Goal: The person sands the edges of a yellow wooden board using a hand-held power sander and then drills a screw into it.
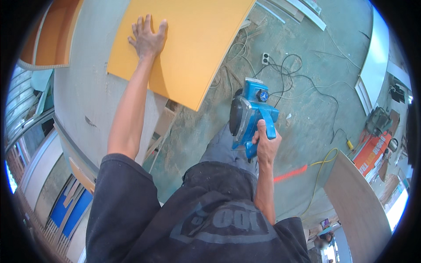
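Observation:
My left hand [148, 38] lies flat on a yellow-orange panel [188, 48], its fingers spread. The panel rests on a pale grey work table [94, 65] and juts past the table's right side. My right hand [266, 142] is wrapped round the rear handle of a blue electric hand planer [254, 111]. I hold the planer in the air in front of my legs, to the right of the panel and apart from it. A round knob shows on its far end. Its sole and blade are hidden from this view.
Dark cords [291, 72] trail over the dusty green floor to a white socket block [265, 58]. A red coiled hose [290, 174] joins a yellow one at my right. White boards [372, 65] lie far right; a brown panel [357, 201] stands lower right. Another person [324, 239] is partly visible below.

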Motion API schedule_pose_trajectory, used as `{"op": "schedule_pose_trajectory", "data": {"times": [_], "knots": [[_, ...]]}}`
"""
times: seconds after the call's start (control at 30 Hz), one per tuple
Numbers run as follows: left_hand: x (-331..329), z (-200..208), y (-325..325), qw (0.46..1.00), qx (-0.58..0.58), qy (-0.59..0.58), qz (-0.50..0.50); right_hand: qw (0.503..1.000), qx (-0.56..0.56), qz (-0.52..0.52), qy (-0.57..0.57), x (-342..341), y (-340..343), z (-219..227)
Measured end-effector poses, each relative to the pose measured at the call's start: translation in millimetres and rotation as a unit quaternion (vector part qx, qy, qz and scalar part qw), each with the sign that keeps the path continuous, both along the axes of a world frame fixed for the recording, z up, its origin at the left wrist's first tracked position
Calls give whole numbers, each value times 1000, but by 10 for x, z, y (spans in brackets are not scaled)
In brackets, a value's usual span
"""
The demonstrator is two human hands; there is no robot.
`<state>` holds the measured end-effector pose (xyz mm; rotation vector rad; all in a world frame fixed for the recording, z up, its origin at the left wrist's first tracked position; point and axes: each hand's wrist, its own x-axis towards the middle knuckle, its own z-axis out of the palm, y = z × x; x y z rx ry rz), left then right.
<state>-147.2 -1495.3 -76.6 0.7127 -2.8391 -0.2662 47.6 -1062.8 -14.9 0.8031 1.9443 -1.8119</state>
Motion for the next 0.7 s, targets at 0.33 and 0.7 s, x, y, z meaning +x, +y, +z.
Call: {"op": "schedule_pose_trajectory", "data": {"times": [0.33,0.7], "knots": [[35,2,15,998,-56,-13,23,923,-343,-135,-109,921,-650,324],[72,5,-58,1000,-1,-1,-19,924,-341,-163,-58,1150,-1014,108]]}}
